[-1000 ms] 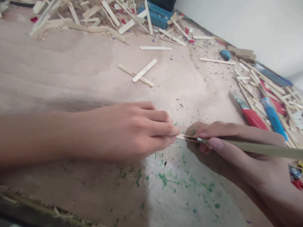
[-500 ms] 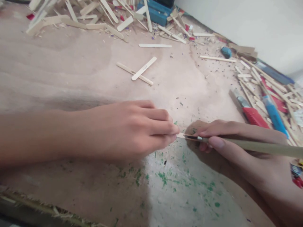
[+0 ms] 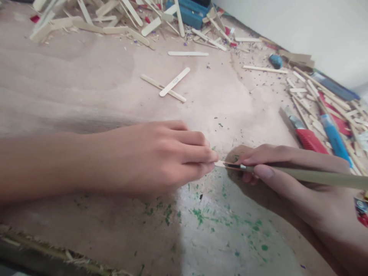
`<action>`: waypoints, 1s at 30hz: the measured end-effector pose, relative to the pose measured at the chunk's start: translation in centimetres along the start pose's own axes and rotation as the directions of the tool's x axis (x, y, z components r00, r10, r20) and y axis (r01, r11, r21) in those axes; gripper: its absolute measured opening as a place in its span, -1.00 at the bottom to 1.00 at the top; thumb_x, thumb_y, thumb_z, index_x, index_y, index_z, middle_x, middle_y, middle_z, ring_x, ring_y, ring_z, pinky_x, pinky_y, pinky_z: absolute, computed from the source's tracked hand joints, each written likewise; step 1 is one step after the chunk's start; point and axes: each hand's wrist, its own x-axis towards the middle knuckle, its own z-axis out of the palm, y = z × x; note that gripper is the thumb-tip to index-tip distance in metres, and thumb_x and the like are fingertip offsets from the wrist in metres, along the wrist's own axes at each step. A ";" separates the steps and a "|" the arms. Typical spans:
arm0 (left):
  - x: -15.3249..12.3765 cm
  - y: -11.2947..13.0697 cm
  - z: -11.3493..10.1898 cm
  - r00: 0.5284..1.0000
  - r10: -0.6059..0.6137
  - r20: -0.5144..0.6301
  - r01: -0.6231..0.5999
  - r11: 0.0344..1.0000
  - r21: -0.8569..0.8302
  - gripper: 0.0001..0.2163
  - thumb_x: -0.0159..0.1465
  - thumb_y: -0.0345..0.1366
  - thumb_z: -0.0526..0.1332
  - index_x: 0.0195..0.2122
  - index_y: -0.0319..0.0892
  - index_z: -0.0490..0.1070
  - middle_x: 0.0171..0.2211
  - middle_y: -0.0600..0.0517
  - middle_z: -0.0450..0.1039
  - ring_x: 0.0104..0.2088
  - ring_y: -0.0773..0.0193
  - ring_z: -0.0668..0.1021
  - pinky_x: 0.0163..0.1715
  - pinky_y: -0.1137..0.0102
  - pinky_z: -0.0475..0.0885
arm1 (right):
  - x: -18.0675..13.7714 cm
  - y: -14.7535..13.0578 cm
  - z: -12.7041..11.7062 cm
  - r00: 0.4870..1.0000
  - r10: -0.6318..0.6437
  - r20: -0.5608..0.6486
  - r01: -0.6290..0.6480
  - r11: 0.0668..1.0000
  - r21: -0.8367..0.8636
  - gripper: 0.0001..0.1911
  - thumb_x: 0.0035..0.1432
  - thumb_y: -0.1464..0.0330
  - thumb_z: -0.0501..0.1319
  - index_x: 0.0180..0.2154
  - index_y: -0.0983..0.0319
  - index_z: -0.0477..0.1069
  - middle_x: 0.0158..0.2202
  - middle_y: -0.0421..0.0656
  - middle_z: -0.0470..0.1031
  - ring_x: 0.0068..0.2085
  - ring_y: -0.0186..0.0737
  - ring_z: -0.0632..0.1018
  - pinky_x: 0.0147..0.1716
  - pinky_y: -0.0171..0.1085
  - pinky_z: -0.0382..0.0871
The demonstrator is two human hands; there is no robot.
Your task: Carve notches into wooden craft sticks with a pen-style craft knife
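Note:
My left hand [image 3: 169, 153] reaches in from the left, its fingers closed on a craft stick [image 3: 220, 163]. Only a short pale piece of the stick shows beyond the fingertips; the rest is hidden under them. From the right, my right hand [image 3: 293, 184] grips a slim tool [image 3: 310, 175] with a pale olive handle, a short silver collar and a narrow dark tip. That tip lies along the exposed end of the stick, near my left fingertips. Whether it is a blade or a brush, I cannot tell.
Craft sticks lie crossed [image 3: 174, 82] beyond my hands, another [image 3: 188, 53] behind them. A red utility knife [image 3: 310, 140] and a blue-handled tool [image 3: 335, 136] rest beside piled sticks at right. More sticks and a blue box [image 3: 186, 14] stand at the back. Green specks [image 3: 198, 214] mark the tabletop.
Both hands keep nearly the same pose, with the tool tip still at the stick. The background has shifted slightly upward in the view.

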 end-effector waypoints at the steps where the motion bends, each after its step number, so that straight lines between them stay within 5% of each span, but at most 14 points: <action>1: 0.0 0.0 0.0 1.000 -0.004 0.006 0.004 1.000 0.002 -0.63 0.71 -0.42 0.06 0.17 -0.05 0.68 0.23 0.00 0.72 0.22 0.16 0.69 0.28 0.26 0.55 | 0.0 0.0 0.0 1.000 0.005 -0.002 -0.005 1.000 0.003 -0.75 0.47 0.41 0.43 0.01 -0.06 0.82 -0.05 -0.14 0.82 -0.14 -0.10 0.78 -0.10 -0.14 0.79; 9: 0.1 0.0 0.1 1.000 0.021 -0.021 -0.020 1.000 0.018 -0.66 0.69 -0.45 0.08 0.17 -0.19 0.69 0.21 -0.08 0.72 0.18 0.11 0.71 0.22 0.23 0.59 | 0.0 0.0 0.0 1.000 0.003 0.001 -0.003 1.000 0.012 -0.74 0.47 0.41 0.43 0.02 -0.07 0.82 -0.05 -0.13 0.82 -0.14 -0.08 0.78 -0.06 -0.09 0.79; 30: 0.1 0.0 0.0 0.999 -0.020 0.038 0.020 1.000 -0.006 -0.64 0.69 -0.41 0.09 0.22 -0.03 0.69 0.25 -0.01 0.72 0.25 0.14 0.69 0.31 0.21 0.58 | 0.5 -0.4 0.2 1.000 0.014 -0.026 -0.013 0.999 0.042 -0.83 0.38 0.41 0.50 -0.06 0.07 0.85 -0.11 -0.06 0.84 -0.18 -0.09 0.79 -0.11 -0.22 0.80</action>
